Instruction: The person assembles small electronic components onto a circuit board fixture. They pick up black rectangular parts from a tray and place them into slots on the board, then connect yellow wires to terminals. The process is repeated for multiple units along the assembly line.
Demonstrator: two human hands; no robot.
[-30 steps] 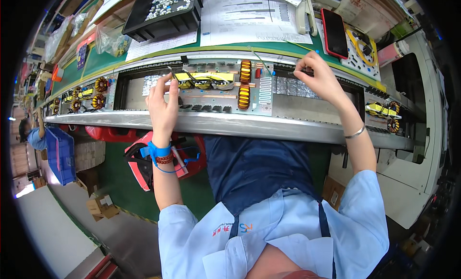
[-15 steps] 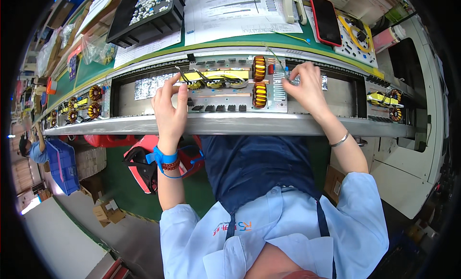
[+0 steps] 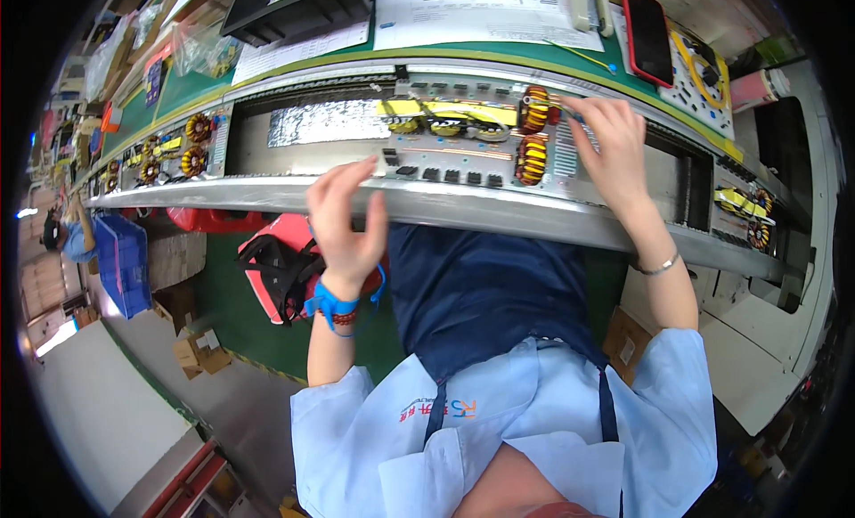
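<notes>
The right hand (image 3: 610, 144) is hanging over the right end of the board (image 3: 481, 164), its thumb and forefinger coming close about a small blue bit; whether they are pinching it cannot be told. The left hand (image 3: 343, 220) is holding nothing visible, thumb and fingers standing apart above the front rail (image 3: 463, 200), just off the board's left end. The board itself is lying flat in the track between the rails, its grey-green face carrying a long yellow part (image 3: 454, 114) with pale and dark leads, copper-coloured lines, a row of black parts (image 3: 451, 176) along the near edge, and two coils (image 3: 534, 109) wound in orange-yellow and black, with a red piece sitting beside the upper one. Coloured lettering is showing on the shirt (image 3: 534, 411), and the sheet (image 3: 499, 19) behind the track is bearing print too small to read. Both forearms are rising from below, the left wrist wearing a blue strap (image 3: 334, 306) and beads, the right a silver bangle (image 3: 659, 265). Farther out, a yellow wire (image 3: 579, 57), a red-edged phone (image 3: 648, 37) and a black tray (image 3: 303, 15) are resting on the green bench.
</notes>
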